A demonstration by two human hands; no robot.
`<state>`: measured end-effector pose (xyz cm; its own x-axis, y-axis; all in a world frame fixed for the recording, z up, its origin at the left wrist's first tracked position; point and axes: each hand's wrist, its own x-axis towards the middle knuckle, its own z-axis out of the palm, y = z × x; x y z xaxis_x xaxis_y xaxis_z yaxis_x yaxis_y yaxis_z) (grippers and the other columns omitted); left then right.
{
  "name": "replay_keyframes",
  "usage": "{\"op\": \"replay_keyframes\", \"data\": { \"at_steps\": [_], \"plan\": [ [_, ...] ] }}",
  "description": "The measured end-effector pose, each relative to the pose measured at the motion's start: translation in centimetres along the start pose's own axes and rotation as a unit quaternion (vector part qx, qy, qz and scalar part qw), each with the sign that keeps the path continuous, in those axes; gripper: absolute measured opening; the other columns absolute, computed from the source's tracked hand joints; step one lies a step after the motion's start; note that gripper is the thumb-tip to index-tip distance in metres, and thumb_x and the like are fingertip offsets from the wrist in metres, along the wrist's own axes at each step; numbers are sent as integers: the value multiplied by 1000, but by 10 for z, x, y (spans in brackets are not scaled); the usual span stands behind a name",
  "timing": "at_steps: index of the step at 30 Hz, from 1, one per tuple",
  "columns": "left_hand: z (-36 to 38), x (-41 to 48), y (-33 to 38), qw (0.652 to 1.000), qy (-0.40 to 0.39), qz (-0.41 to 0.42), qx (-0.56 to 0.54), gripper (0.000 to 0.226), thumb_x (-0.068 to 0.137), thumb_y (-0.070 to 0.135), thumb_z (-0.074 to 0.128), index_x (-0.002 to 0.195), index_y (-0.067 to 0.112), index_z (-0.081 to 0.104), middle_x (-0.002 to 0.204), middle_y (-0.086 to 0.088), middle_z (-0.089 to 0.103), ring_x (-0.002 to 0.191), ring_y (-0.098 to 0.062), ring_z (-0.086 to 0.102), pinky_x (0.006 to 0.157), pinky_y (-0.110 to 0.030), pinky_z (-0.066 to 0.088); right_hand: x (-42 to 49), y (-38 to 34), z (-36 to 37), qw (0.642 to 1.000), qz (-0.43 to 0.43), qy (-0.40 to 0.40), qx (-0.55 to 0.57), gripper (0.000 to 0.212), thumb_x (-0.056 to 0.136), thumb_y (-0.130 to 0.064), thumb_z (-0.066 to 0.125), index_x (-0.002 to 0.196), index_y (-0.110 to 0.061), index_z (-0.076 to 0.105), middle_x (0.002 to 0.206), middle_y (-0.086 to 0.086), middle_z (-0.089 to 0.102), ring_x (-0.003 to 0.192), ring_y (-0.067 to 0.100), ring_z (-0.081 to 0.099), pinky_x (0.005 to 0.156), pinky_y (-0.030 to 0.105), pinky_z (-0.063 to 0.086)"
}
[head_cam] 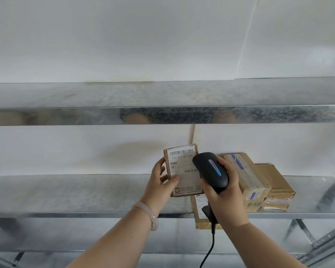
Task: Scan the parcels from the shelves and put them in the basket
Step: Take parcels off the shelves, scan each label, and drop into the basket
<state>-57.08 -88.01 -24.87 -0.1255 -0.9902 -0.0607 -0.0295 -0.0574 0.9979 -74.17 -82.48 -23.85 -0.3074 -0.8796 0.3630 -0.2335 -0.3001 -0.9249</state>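
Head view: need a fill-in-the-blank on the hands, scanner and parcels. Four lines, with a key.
1. The right hand grips a scanner whose body is ____.
2. The left hand holds a parcel with its ____ facing the camera.
3. The bracelet is on the ____ wrist.
4. The other parcels lie stacked on the shelf, to the held one's ____.

Missing: black; label; left; right

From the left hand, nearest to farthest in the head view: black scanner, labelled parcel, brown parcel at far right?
1. The labelled parcel, held by the left hand.
2. The black scanner, just right, in the right hand.
3. The brown parcel, far right on the shelf.
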Motion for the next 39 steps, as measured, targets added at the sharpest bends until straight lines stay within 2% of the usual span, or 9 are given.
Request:
{"op": "replay_keyframes", "data": {
  "at_steps": [6,10,16,21,24,26,29,34,39],
  "plan": [
    [-5,-5,4,999,23,-24,-24,57,93,17,66,131,47,36,131,5,58,119,-17,57,90,-38,59,-1,-6,3,999,10,-26,-33,62,81,-5,73,127,-34,43,105,-51,46,104,-17,51,78,3,46],
    [-11,-7,6,997,54,-33,-33,61,95,12,62,137,46,35,121,5,62,110,-14,61,81,-32,61,-5,-15,7,998,3,-44,-53,65,81,-11,75,129,-39,41,114,-38,51,106,-14,52,78,5,46],
    [-16,-11,3,997,45,-59,-34,45,100,13,52,133,42,50,108,2,74,105,-23,69,87,-48,59,-9,-22,19,996,-8,-72,-59,64,81,-13,75,125,-43,40,115,-26,55,105,-13,54,77,5,45],
    [-16,-18,0,994,64,-50,-77,53,95,14,65,139,36,47,116,-2,69,106,-21,69,84,-42,61,-6,-21,20,996,2,-84,-40,63,81,-10,74,129,-35,42,117,-23,54,105,-13,54,75,4,45],
    [-18,-21,0,993,77,-48,-73,49,95,16,65,132,40,44,120,-1,65,106,-20,67,77,-33,62,-5,-19,19,995,10,-93,-35,62,82,-10,73,128,-38,41,117,-23,54,104,-14,53,75,4,46],
    [-20,-22,3,992,78,-56,-78,43,96,16,62,123,43,43,123,-2,62,107,-21,65,79,-36,62,-5,-18,18,994,12,-97,-39,62,83,-10,73,128,-38,41,117,-23,54,104,-13,53,74,5,48],
    [-19,-23,5,993,68,-63,-76,43,99,14,58,128,37,38,118,-2,66,104,-18,66,79,-35,61,-4,-17,15,994,15,-102,-43,61,83,-11,73,127,-39,41,115,-24,54,104,-13,53,74,7,49],
    [-18,-26,7,994,53,-59,-68,67,95,13,63,139,49,27,122,4,59,110,-18,61,86,-41,60,-2,-18,9,993,18,-104,-49,61,84,-11,72,127,-40,40,115,-28,52,104,-17,51,73,2,45],
    [-19,-27,7,997,47,-47,-46,71,94,10,65,137,53,29,116,11,55,100,-11,60,68,-29,60,-2,-20,9,992,19,-114,-39,62,83,-7,72,125,-39,40,115,-25,52,101,-19,52,72,1,44]
  ]
}}
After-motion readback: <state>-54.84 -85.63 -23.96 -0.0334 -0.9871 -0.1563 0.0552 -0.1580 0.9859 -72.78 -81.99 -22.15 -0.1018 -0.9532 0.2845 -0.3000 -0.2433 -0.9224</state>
